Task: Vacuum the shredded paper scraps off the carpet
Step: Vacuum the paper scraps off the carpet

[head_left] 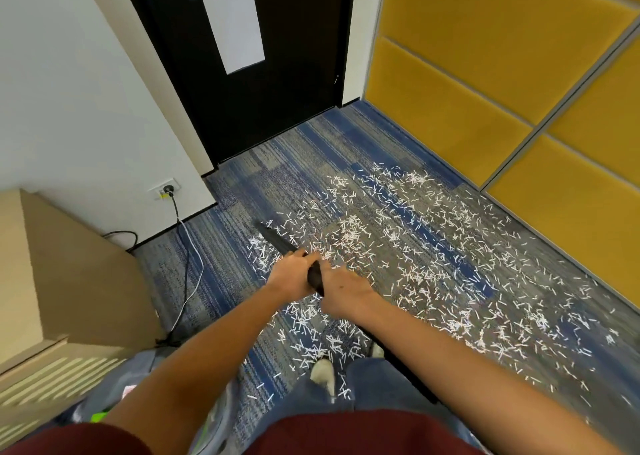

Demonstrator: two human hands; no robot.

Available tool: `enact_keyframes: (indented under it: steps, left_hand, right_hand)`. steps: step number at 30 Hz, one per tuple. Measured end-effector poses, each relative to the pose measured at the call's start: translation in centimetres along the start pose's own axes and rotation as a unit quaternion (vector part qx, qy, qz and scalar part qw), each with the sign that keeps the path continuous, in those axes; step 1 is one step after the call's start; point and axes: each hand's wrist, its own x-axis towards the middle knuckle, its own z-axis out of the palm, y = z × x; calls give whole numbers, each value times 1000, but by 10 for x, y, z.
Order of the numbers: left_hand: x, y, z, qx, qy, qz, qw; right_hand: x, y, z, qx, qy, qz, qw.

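Head view: seen from above the arms
Left grip [289,274]: fingers curled round the black vacuum nozzle [277,241], the forward of the two holds.
Right grip [346,291]: wrapped round the same tube, just behind the left grip.
Vacuum nozzle: slants ahead and leftward from both grips, tip low among the litter.
Paper scraps [433,257]: white, strewn thickly ahead and right of the grips, some back toward the feet.
Carpet [225,253]: blue-grey stripes beneath it all.
Wall socket [168,188]: well left of the grips, plug in, cables trailing down.
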Motion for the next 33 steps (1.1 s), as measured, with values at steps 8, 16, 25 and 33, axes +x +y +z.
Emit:
enact_keyframes:
  steps: [8,16,25,33]
  left_hand:
    - [-8,17,5,-13,-28,30,999]
    - [-10,46,18,8,-27,37,999]
    - [-17,54,33,3,-31,2,1000]
    - [-16,45,11,-25,14,50,998]
  right_hand:
    - [-18,7,11,-1,11,39,999]
    - [-33,28,15,11,-7,68,998]
    - [-45,43,16,10,-36,38,999]
    - [-41,27,-2,40,-40,24,998]
